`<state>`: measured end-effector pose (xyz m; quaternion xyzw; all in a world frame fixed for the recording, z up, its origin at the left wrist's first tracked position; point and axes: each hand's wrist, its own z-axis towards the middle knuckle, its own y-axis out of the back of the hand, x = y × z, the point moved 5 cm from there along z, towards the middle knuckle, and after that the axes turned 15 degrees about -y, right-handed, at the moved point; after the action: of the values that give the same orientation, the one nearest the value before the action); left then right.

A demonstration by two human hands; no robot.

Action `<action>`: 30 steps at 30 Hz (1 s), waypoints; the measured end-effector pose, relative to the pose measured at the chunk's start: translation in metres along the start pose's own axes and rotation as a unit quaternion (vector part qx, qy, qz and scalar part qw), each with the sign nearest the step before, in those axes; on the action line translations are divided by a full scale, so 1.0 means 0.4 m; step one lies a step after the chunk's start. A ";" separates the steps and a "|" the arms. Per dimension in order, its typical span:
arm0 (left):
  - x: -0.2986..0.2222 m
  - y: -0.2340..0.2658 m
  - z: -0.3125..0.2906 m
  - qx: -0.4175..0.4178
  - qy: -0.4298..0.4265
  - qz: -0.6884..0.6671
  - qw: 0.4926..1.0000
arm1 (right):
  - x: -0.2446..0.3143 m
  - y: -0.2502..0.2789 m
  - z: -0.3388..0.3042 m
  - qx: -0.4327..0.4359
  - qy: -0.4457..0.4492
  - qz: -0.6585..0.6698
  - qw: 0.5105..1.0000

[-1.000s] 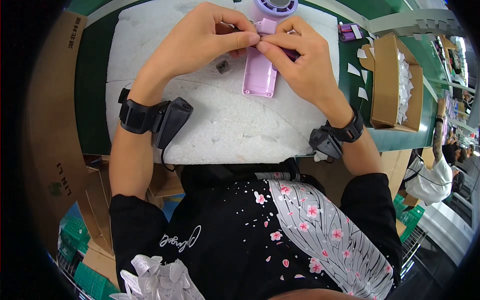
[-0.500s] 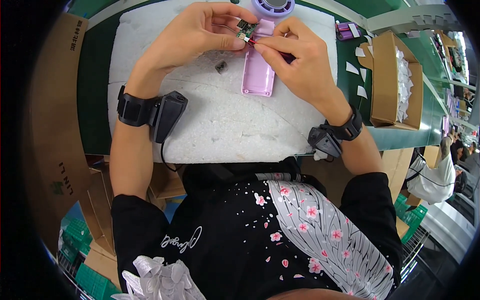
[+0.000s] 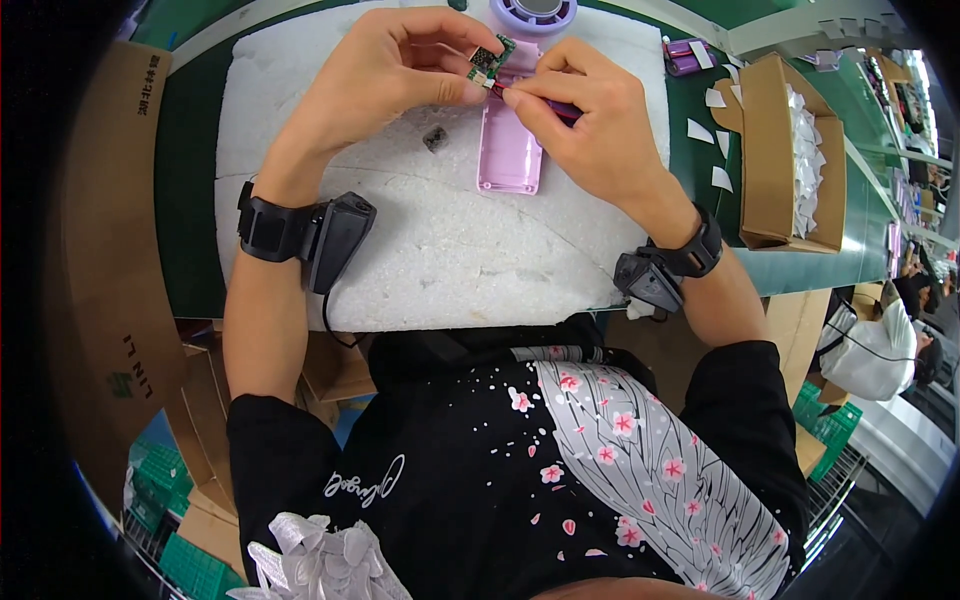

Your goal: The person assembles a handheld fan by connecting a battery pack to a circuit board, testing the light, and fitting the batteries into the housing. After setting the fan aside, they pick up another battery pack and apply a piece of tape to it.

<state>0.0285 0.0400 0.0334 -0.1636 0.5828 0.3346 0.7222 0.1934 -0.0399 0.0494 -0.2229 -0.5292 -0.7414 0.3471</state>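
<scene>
My left hand (image 3: 395, 75) pinches a small green circuit board (image 3: 488, 60) between thumb and fingers. My right hand (image 3: 605, 110) closes its thumb and forefinger on the thin red and black wires (image 3: 498, 90), whose white connector lies at the board's lower edge. Whether the plug is fully seated I cannot tell. A dark purple piece (image 3: 566, 112) shows partly under the right fingers. Below both hands a lilac plastic case (image 3: 510, 160) lies on the white foam sheet (image 3: 440, 250), partly covered by them. Beyond them sits a round lilac part (image 3: 508, 14) with a grey centre.
A small dark piece (image 3: 434, 138) lies on the foam. To the right are a purple battery pack (image 3: 687, 57), loose white paper pieces (image 3: 698, 131) and an open cardboard box (image 3: 768, 150) full of white pieces. A large carton (image 3: 105, 260) stands at the left.
The board has tilted slightly in my left hand, and my right fingertips remain at the wires by its lower edge. The whole view has shifted a little.
</scene>
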 end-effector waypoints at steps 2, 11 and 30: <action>-0.001 -0.002 -0.001 -0.001 0.005 0.004 1.000 | 0.000 0.000 -0.001 -0.002 0.001 0.002 1.000; -0.003 -0.014 -0.006 -0.016 0.000 0.039 0.999 | 0.009 -0.002 -0.005 -0.004 0.004 -0.004 1.000; 0.008 -0.025 -0.010 -0.061 -0.010 0.046 0.997 | -0.010 0.006 0.019 -0.028 -0.055 0.051 0.997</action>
<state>0.0326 0.0313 0.0280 -0.1773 0.5609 0.4041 0.7004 0.1975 -0.0322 0.0505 -0.2994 -0.5145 -0.7239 0.3486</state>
